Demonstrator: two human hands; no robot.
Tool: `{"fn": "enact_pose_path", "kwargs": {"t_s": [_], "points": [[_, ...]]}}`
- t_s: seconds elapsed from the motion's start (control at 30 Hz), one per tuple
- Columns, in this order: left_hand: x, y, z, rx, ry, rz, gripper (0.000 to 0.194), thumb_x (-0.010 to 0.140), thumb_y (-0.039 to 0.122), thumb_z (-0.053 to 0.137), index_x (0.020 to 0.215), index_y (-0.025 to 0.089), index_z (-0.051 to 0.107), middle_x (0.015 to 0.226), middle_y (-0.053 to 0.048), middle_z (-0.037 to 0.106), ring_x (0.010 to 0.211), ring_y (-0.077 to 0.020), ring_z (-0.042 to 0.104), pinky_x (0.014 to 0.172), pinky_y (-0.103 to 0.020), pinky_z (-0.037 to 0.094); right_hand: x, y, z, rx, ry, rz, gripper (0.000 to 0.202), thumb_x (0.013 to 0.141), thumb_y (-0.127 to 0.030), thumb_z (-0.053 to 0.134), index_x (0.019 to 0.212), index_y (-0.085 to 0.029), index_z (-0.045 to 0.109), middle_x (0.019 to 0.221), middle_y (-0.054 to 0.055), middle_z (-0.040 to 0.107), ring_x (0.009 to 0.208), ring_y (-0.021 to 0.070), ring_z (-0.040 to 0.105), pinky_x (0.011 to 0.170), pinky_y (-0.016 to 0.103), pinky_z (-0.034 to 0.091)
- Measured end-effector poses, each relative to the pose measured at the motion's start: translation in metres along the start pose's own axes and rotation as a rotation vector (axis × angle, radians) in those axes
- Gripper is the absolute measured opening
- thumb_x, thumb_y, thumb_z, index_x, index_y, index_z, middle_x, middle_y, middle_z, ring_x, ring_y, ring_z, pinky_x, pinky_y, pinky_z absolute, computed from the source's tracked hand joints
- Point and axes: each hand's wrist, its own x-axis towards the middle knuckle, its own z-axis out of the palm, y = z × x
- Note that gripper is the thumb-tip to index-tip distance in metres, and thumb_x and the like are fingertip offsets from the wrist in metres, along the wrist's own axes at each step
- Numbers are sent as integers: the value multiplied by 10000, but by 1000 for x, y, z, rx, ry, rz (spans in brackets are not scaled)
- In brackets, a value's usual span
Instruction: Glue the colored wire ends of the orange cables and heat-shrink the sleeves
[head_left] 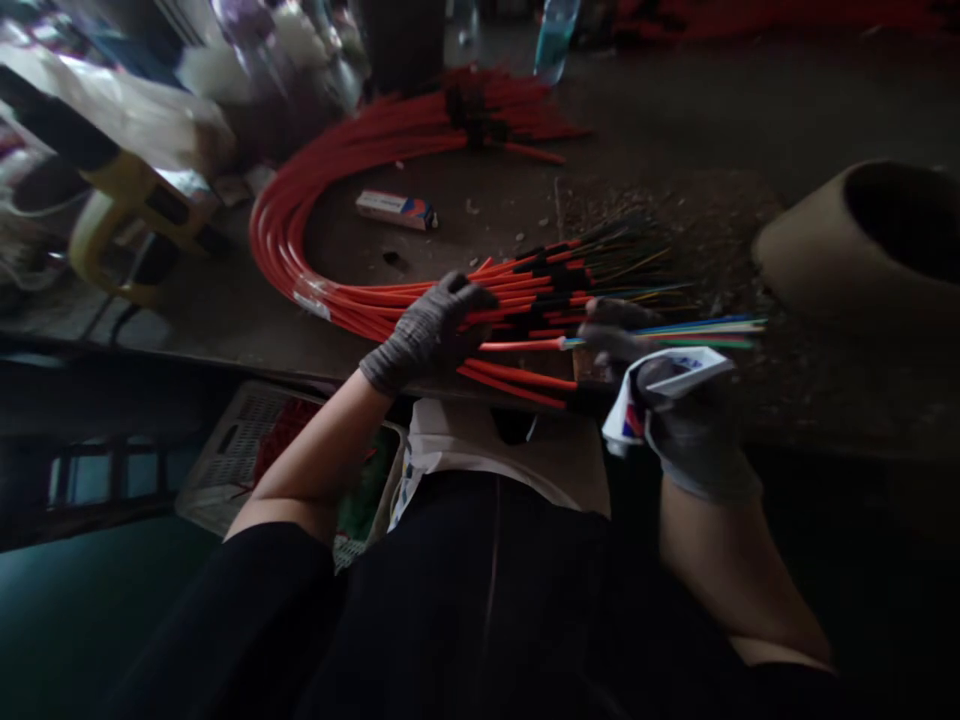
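A thick bundle of orange-red cables [292, 200] curves in a U on the workbench, with black tape near the ends. My left hand [431, 330], in a grey glove, is closed on one orange cable [525, 346] at the near side of the bundle. Thin coloured wires [705, 328] come out of that cable's stripped end. My right hand [652, 370], gloved too, has its fingers at these wires and holds a folded white, blue and red packet [626, 415] against the palm; its fingertips are dark and blurred.
A small box [396, 209] lies inside the cable curve. At the right is a wide cardboard tube [817, 240], at the left a yellow and black tool [124, 200]. A bottle [555, 42] stands at the back. Below the bench edge is a plastic crate [229, 445]. Scraps litter the bench.
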Motion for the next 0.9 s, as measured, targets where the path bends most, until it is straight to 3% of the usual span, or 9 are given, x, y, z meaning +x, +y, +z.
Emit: {"fn": "enact_pose_path", "kwargs": {"t_s": [0.1,0.17,0.27,0.37,0.47,0.6,0.73,0.83,0.9], "points": [[-2,-21,6,307,-350,-89,375,845,309,638,1179,166,731,1182,-156,616,983,-274,668,773,-372,560,7,-4,5,130,168,-51,310,856,-599,650,965,-346,792,1180,12,744,969,221,678,797,364,580],[-3,-18,12,414,-414,-90,357,876,280,591,1187,173,731,1171,-159,635,979,-289,679,754,-372,547,14,-7,10,221,285,-68,350,922,-582,560,1031,-351,799,1209,1,734,998,207,670,713,319,562],[-1,-3,24,381,-307,-71,335,920,243,547,1199,157,712,1098,-141,693,962,-273,697,783,-361,539,20,-6,11,301,302,-84,352,943,-564,527,1008,-359,806,1128,1,749,984,187,673,665,279,543],[1,4,35,187,-93,-65,383,920,319,635,1250,127,661,1148,-136,710,1012,-233,694,838,-315,538,19,-3,3,361,281,-20,335,945,-542,535,1083,-379,793,1101,-4,751,975,169,673,644,253,532],[1,2,41,116,-14,-88,317,902,373,695,1105,130,705,1053,-122,746,965,-231,698,842,-324,533,14,1,-6,291,238,-36,368,988,-549,456,1154,-416,757,1173,0,733,1026,189,664,652,277,542],[9,12,46,59,-34,-9,250,893,349,715,1068,171,739,1018,-89,778,983,-244,708,886,-351,528,8,10,-12,234,153,-30,423,1023,-563,357,1225,-435,705,1235,1,710,918,177,661,655,295,549],[19,36,57,-88,-83,89,279,933,328,665,1166,186,720,1103,-87,770,1031,-205,710,929,-308,524,-5,10,-23,373,203,115,423,1005,-548,371,1168,-405,734,1199,-6,733,750,149,649,637,313,561],[23,40,68,-104,-237,53,316,975,318,606,1246,174,677,1185,-100,745,1042,-182,711,871,-270,538,-23,-2,-38,337,342,74,378,1000,-510,407,1130,-406,747,1294,-22,701,1097,202,689,825,394,610],[30,38,75,-18,-308,12,308,990,292,575,1254,172,678,1195,-114,732,1044,-196,710,849,-279,543,-30,-10,-43,319,490,-23,343,994,-457,437,1066,-400,768,1333,-51,677,1330,196,587,1001,417,576]]}}
